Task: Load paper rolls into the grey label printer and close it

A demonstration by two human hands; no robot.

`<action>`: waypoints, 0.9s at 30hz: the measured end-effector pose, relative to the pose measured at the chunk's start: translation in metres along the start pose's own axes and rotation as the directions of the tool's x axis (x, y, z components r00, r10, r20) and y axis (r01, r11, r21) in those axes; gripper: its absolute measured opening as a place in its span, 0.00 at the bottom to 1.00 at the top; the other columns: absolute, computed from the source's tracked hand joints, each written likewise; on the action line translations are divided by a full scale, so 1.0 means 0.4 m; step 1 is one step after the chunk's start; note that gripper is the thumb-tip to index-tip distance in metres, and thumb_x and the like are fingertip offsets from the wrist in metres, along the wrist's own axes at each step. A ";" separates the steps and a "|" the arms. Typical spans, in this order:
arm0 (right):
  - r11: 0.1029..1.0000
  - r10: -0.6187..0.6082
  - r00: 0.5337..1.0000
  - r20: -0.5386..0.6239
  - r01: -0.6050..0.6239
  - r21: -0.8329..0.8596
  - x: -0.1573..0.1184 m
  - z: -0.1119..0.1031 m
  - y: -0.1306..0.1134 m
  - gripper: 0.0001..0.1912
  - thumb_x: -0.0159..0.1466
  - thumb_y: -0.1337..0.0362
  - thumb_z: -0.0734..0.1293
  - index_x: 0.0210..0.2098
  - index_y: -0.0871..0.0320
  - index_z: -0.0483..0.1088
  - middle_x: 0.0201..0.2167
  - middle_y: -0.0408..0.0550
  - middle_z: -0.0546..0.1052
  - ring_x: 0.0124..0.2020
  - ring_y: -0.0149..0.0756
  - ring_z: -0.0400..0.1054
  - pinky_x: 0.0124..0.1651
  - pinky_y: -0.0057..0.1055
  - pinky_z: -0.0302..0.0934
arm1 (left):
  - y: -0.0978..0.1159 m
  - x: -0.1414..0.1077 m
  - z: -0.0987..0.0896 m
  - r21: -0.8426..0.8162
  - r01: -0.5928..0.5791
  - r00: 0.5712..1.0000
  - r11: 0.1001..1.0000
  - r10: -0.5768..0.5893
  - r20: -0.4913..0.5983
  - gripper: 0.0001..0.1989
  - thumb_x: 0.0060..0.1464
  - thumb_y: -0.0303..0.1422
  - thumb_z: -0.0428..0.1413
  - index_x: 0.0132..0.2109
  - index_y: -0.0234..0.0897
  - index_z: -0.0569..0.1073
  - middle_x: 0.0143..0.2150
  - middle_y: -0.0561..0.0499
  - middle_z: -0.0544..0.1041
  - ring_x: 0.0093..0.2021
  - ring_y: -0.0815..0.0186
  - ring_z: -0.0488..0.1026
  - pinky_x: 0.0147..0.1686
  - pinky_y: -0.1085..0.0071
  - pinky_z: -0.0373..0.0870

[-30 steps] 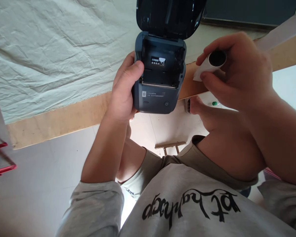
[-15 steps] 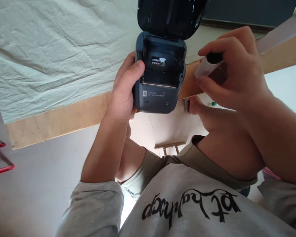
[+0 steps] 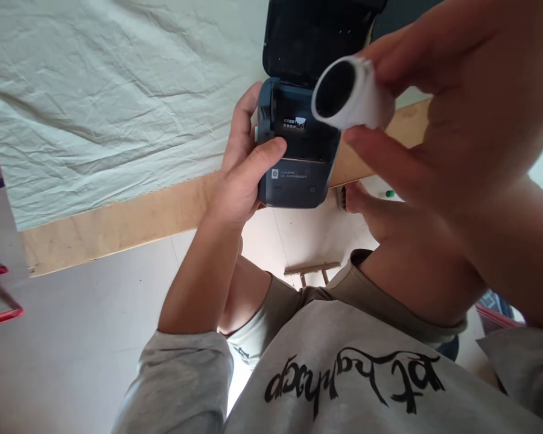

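Note:
A dark blue label printer (image 3: 294,184) is held in my left hand (image 3: 242,163), the thumb lying over its front edge and the fingers behind its left side. Its black lid (image 3: 317,39) stands swung up, showing the inner compartment with a small printed sticker. My right hand (image 3: 452,102) pinches a white paper roll (image 3: 373,102) between thumb and fingers. The roll's dark round end faces left. It appears in front of the printer's upper right corner and hides part of the compartment; whether it touches the printer I cannot tell.
A wrinkled pale cloth (image 3: 117,102) covers the table, with its bare wooden edge (image 3: 117,220) along the front. Red metal bars (image 3: 2,316) stand at the far left. Below are my legs and a small wooden stool (image 3: 312,268) on the pale floor.
My right hand has lifted the paper roll up and left, closer to the camera and in front of the printer. The printer has shifted slightly right, and my left thumb has slid lower on it.

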State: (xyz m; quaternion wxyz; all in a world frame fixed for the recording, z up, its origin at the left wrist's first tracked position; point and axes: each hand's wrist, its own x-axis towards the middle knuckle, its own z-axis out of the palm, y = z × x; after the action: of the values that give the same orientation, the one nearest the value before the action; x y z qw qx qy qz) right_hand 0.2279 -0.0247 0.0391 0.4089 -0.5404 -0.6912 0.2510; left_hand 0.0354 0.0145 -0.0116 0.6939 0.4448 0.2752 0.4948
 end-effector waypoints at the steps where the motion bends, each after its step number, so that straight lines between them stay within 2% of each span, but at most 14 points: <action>1: 0.993 -0.039 0.999 0.014 0.040 -0.110 0.009 0.006 -0.010 0.15 0.58 0.57 0.68 0.44 0.54 0.70 0.45 0.45 0.74 0.47 0.37 0.68 0.54 0.40 0.61 | -0.001 0.001 -0.002 -0.005 -0.011 1.000 1.000 0.011 0.013 0.17 0.52 0.33 0.56 0.50 0.45 0.69 0.48 0.53 0.73 0.47 0.63 0.73 0.39 0.70 0.72; 4: 0.876 -0.167 0.985 0.032 0.163 -0.455 0.031 0.033 -0.018 0.14 0.59 0.60 0.66 0.44 0.56 0.67 0.46 0.44 0.74 0.45 0.37 0.72 0.44 0.35 0.66 | -0.001 0.004 -0.007 0.026 0.004 0.999 1.000 -0.005 0.042 0.17 0.54 0.37 0.54 0.51 0.45 0.67 0.49 0.52 0.72 0.50 0.59 0.73 0.42 0.65 0.73; 6: 0.828 -0.206 0.978 0.033 0.192 -0.527 0.039 0.052 -0.012 0.13 0.60 0.61 0.65 0.44 0.57 0.66 0.47 0.45 0.75 0.45 0.38 0.73 0.42 0.35 0.67 | 0.001 0.004 -0.008 0.045 0.029 0.999 0.999 -0.030 0.033 0.17 0.55 0.39 0.52 0.52 0.45 0.66 0.49 0.52 0.71 0.52 0.57 0.72 0.45 0.62 0.74; 11: 0.806 -0.325 0.945 -0.036 0.257 -0.533 0.041 0.074 -0.005 0.12 0.60 0.61 0.65 0.42 0.59 0.67 0.47 0.42 0.75 0.49 0.35 0.72 0.45 0.32 0.68 | 0.008 0.001 -0.004 0.052 0.017 0.999 0.999 -0.018 0.035 0.16 0.54 0.39 0.52 0.50 0.45 0.67 0.49 0.52 0.71 0.60 0.55 0.67 0.53 0.61 0.71; 16: 0.847 -0.230 0.973 -0.008 0.196 -0.494 0.038 0.086 -0.002 0.08 0.59 0.63 0.66 0.38 0.56 0.65 0.48 0.38 0.75 0.48 0.32 0.73 0.46 0.31 0.68 | 0.003 0.004 -0.016 0.057 -0.003 0.998 0.998 0.000 0.066 0.16 0.55 0.39 0.51 0.51 0.45 0.66 0.51 0.52 0.70 0.64 0.55 0.62 0.60 0.57 0.63; 19: 0.863 -0.238 0.971 -0.008 0.208 -0.461 0.035 0.090 0.004 0.02 0.61 0.64 0.63 0.35 0.55 0.65 0.46 0.37 0.76 0.49 0.30 0.72 0.48 0.31 0.67 | -0.001 0.010 -0.025 0.066 -0.038 0.995 0.997 0.031 0.096 0.19 0.55 0.42 0.52 0.52 0.42 0.66 0.50 0.49 0.70 0.60 0.54 0.66 0.60 0.55 0.63; 21: 0.869 -0.263 0.965 -0.009 0.233 -0.438 0.031 0.090 0.005 0.04 0.62 0.64 0.61 0.32 0.56 0.66 0.46 0.38 0.76 0.49 0.31 0.71 0.49 0.34 0.66 | -0.001 0.012 -0.026 0.071 -0.037 0.995 0.997 0.030 0.092 0.20 0.52 0.43 0.53 0.51 0.43 0.67 0.49 0.48 0.71 0.56 0.51 0.67 0.57 0.56 0.64; 24: 0.859 -0.314 0.949 -0.026 0.273 -0.433 0.018 0.090 0.003 0.07 0.63 0.63 0.60 0.30 0.55 0.66 0.43 0.41 0.75 0.44 0.33 0.69 0.48 0.37 0.64 | 0.001 0.012 -0.021 0.085 -0.025 0.996 0.996 0.018 0.082 0.21 0.49 0.44 0.55 0.50 0.43 0.69 0.49 0.47 0.72 0.57 0.49 0.66 0.54 0.58 0.65; 27: 0.848 -0.355 0.934 0.031 0.336 -0.409 0.000 0.094 0.003 0.07 0.63 0.61 0.60 0.30 0.54 0.68 0.38 0.42 0.75 0.40 0.33 0.67 0.44 0.38 0.63 | 0.000 0.009 -0.019 0.123 -0.044 0.997 0.991 0.036 0.072 0.23 0.50 0.47 0.55 0.51 0.43 0.69 0.51 0.48 0.72 0.58 0.52 0.66 0.52 0.61 0.67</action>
State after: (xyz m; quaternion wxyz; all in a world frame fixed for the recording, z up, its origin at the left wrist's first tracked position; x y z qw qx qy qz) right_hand 0.1972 -0.0207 0.0178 0.3414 -0.4862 -0.8043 0.0111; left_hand 0.0305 0.0204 -0.0147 0.6638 0.5097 0.2724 0.4747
